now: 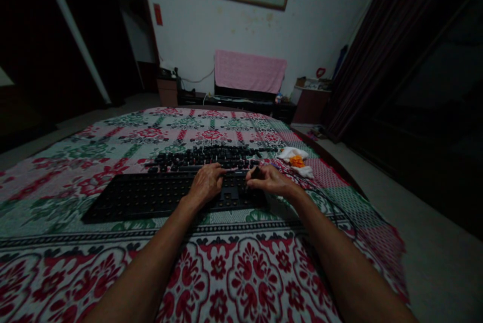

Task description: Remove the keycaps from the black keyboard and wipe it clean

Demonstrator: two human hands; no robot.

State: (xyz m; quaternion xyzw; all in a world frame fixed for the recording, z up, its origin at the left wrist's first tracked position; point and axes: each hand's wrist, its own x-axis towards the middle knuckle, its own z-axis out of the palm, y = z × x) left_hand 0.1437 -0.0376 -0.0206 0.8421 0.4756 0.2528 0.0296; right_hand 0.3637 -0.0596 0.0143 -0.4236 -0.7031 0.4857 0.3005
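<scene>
A black keyboard [143, 192] with its keycaps off, showing rows of bare key posts, lies on the patterned bedspread [226, 272]. My left hand [207, 182] rests over the keyboard's middle, fingers stretched toward its far edge and holding nothing I can see. Above the keyboard's right part, my right hand [272, 181] pinches a small black tool [257, 172] between thumb and fingers. Its lower end is too dark to make out. Loose black keycaps [211, 154] lie in a spread just beyond the keyboard.
White crumpled cloth [292, 153] with an orange piece [297, 161] lies right of the keycaps. A dark cable [332, 202] runs along the right side of the bed. A pink towel [250, 71] covers a screen by the far wall, and a curtain [377, 46] hangs at right.
</scene>
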